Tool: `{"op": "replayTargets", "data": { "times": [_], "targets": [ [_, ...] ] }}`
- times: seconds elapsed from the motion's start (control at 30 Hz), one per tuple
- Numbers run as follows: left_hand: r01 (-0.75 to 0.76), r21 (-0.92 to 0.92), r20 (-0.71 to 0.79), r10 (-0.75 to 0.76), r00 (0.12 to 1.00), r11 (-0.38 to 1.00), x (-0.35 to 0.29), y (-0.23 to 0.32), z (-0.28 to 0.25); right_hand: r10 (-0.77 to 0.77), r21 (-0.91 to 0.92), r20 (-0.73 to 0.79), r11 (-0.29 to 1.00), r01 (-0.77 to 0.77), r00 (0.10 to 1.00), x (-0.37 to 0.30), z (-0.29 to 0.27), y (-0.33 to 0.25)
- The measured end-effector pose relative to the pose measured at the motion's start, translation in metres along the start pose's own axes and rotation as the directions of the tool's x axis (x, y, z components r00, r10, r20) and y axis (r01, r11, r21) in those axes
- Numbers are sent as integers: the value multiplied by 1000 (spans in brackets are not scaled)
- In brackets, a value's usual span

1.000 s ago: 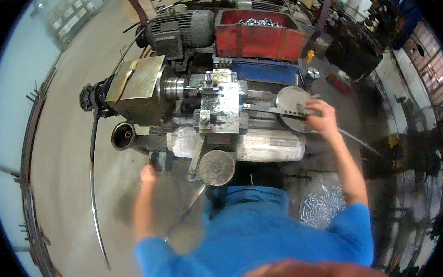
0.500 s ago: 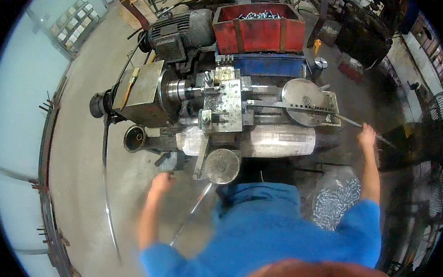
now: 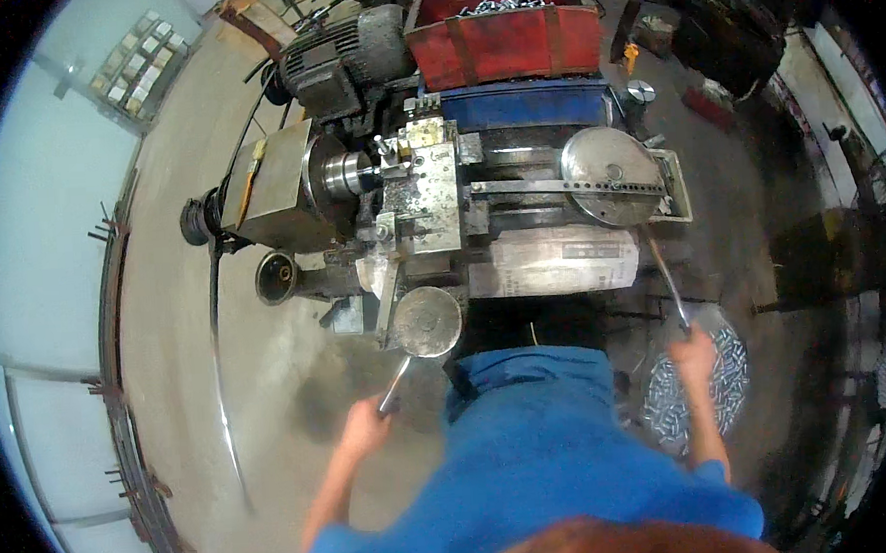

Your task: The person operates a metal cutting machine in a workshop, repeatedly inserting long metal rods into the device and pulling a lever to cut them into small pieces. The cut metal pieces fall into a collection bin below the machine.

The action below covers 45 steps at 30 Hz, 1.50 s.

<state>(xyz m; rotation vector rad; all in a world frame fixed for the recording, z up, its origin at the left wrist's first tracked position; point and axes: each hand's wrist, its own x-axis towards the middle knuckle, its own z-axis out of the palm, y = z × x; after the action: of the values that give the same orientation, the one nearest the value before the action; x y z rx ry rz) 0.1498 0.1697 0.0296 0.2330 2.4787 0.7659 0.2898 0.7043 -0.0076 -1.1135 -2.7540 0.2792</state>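
My left hand (image 3: 367,427) is closed round the grip of a metal lever (image 3: 398,377), which runs to a round steel disc (image 3: 427,321) at the front of a lathe-like machine. In my right hand (image 3: 694,355) is a long lever (image 3: 666,270) that points toward me from a larger round disc (image 3: 608,173). A perforated bar (image 3: 548,186) joins that disc to the tool carriage (image 3: 433,192). Left of the carriage sits the shiny spindle chuck (image 3: 345,173). Whether a workpiece is in it, I cannot tell.
A clear bag of small metal pieces (image 3: 727,392) lies below my right hand. Behind the machine are a red bin (image 3: 506,48) of metal parts, a blue bin (image 3: 524,105) and a motor (image 3: 342,61). A brush (image 3: 253,181) rests on the headstock. A long rod (image 3: 223,398) extends at left.
My right hand has swung its lever from pointing right to pointing toward me. The carriage is nearer the chuck. My left hand, earlier apart from its lever, now grips it.
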Motion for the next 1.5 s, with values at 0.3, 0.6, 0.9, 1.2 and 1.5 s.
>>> {"op": "replayTargets", "data": {
  "times": [0.3,0.6,0.9,1.2,1.5],
  "targets": [
    [-9,14,-19,9,1000,1000,13,-6,3,157,206,86,963,-171,984,-21,1,-22],
    [-29,47,-27,30,999,998,9,-6,0,5,-37,-52,999,-7,999,22,-11,3],
    [189,-322,371,-60,927,928,20,-27,3,-127,-421,-243,907,14,962,208,-6,57],
    [29,-342,-263,-125,957,939,132,-96,-63,-266,-268,-574,955,129,774,218,14,9],
    [229,791,-388,174,905,568,226,-166,-30,18,-226,-303,970,-90,953,206,11,10]
  ]
}}
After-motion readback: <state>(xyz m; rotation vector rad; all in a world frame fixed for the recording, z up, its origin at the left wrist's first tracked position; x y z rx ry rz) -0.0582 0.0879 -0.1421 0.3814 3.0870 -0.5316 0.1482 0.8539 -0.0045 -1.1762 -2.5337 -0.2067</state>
